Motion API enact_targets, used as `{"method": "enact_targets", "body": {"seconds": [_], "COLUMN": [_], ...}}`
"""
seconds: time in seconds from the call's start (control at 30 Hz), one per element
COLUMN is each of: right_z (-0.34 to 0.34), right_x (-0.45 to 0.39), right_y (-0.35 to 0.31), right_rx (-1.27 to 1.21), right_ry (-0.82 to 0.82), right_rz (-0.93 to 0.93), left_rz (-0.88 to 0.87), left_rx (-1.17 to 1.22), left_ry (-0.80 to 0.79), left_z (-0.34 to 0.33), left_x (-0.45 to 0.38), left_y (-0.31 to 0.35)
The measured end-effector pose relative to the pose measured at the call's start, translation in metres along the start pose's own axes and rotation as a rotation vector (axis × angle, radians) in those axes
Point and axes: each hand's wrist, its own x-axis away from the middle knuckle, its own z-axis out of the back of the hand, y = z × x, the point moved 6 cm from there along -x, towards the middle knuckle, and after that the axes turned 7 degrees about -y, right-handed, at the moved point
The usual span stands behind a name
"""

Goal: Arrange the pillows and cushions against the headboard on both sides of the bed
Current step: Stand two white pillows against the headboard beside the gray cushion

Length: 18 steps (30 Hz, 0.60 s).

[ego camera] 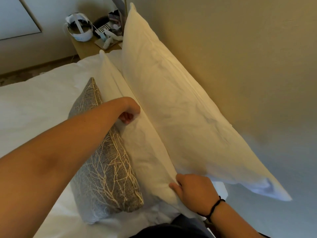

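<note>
The near corner of the front pillow (145, 152) is pinched by the right hand (192, 194), whose fingers are curled closed over the white fabric at its top edge; a dark cord bracelet (215, 206) is worn on that wrist. Farther along the same pillow, its top edge is gripped by the left hand (130, 111), the fingers bent down into the cloth and partly hidden behind it, so the full closure cannot be made out. The front pillow is stood on edge, and directly behind it a larger back pillow (180, 103) is leaned upright against the beige wall or headboard (240, 48). A grey cushion (106, 169) with a pale branch pattern is propped just in front of the front pillow, touching it, under the left forearm. All three are set on the white bedding (34, 103). Beyond the far end of the pillows, a cluttered bedside table (89, 47) is seen.
</note>
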Motion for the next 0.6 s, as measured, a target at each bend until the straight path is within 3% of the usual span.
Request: {"method": "enact_targets", "body": {"seconds": [0.07, 0.33, 0.6], "right_z": [-0.002, -0.012, 0.004], "right_x": [0.006, 0.024, 0.032], "right_y": [0.005, 0.011, 0.025], "right_rx": [-0.004, 0.061, 0.057], "right_ry": [-0.011, -0.157, -0.274], "right_rz": [-0.038, 0.017, 0.037], "left_rz": [0.018, -0.107, -0.297], "left_rx": [-0.029, -0.016, 0.127], "left_ry": [-0.025, 0.382, 0.573], "left_z": [-0.015, -0.014, -0.018], "left_x": [0.001, 0.009, 0.031], "left_y": [0.007, 0.005, -0.001]}}
